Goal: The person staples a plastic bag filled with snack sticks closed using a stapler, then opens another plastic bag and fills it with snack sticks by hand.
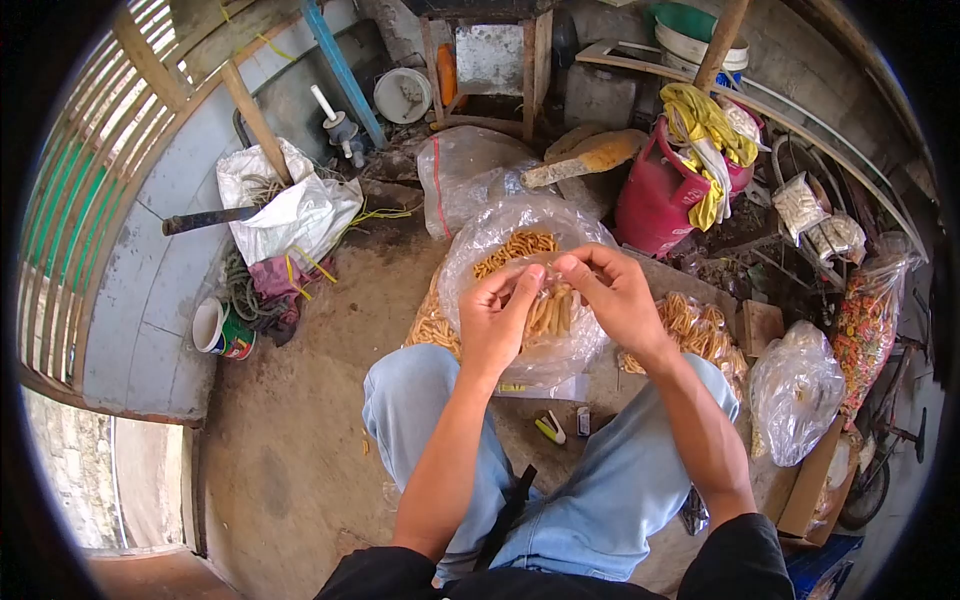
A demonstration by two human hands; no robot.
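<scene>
"Above the floor (290,430), between the person's knees (420,378), what do the hands hold?"

"A small clear bag (549,290). The left hand (493,312) and the right hand (618,300) meet at its top, each with its fingers closed on the plastic, the two thumbs side by side."

"Anything in it?"

"Pale brown sticks (548,316), hanging below the fingers. The whole bag is held over a large clear bag (497,218), which lies spread open with darker brown sticks (515,250) showing toward its far edge."

"And on either side?"

"More brown sticks lie by the left knee, and a heap of curled ones (698,325) sits just beyond the right knee. It's hard to tell how those are wrapped."

"What's nearer the body?"

"A green and white stapler (550,427) lies on the floor between the thighs, with a small box (583,421) just beside it on the right."

"What stands farther out?"

"Toward the floor's far edge there's a red bin (648,200) with a yellow cloth (690,108) draped over it. Along the left edge, a white sack (300,210) slumps near the wall, and a green and white tub (211,326) lies tilted below it. On the right, a crumpled clear bag (797,390) rests near a tall bag of orange and red pieces (866,330)."
</scene>
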